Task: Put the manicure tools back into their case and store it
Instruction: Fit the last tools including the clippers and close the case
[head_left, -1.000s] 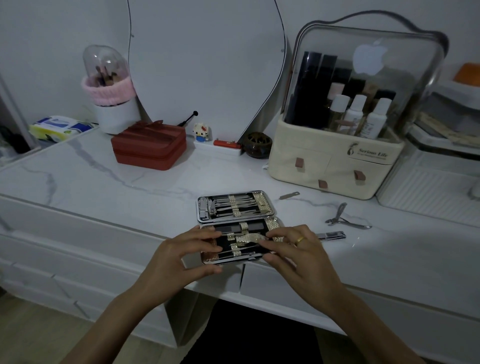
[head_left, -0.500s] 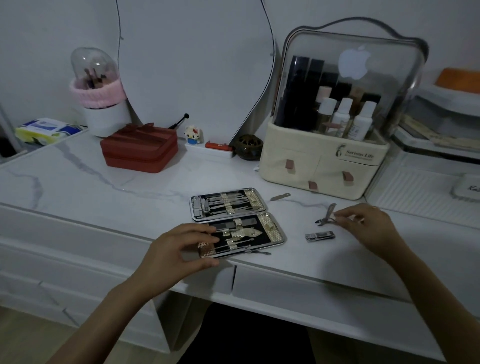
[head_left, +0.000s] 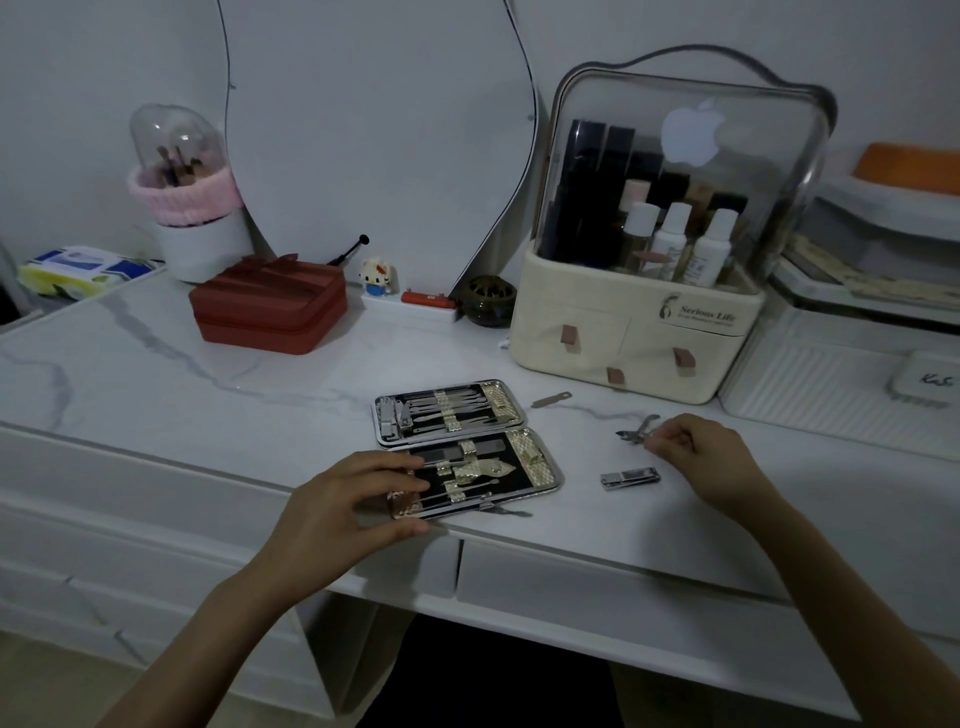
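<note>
The manicure case (head_left: 540, 460) lies open near the front edge of the white marble table (head_left: 208, 395), both halves lined with metal tools under gold straps. My left hand (head_left: 343, 509) grips the near left corner of the case, thumb below and fingers on top. My right hand (head_left: 701, 457) pinches the handles of the cuticle nipper (head_left: 636, 430), which sits to the right of the case. A nail clipper (head_left: 630, 477) lies on the table between the case and my right hand. A small metal file (head_left: 550, 399) lies behind, near the cream organiser.
A cream cosmetics organiser (head_left: 623, 332) with a clear dome stands at the back right. A red pouch (head_left: 270, 309), a brush holder with a pink band (head_left: 187, 208), a mirror (head_left: 374, 130), a small figurine (head_left: 377, 276) and a dark jar (head_left: 488, 300) line the back. A white box (head_left: 831, 384) is far right.
My right hand left the case, reached right and took hold of the cuticle nipper. My left hand stays on the case's near left corner.
</note>
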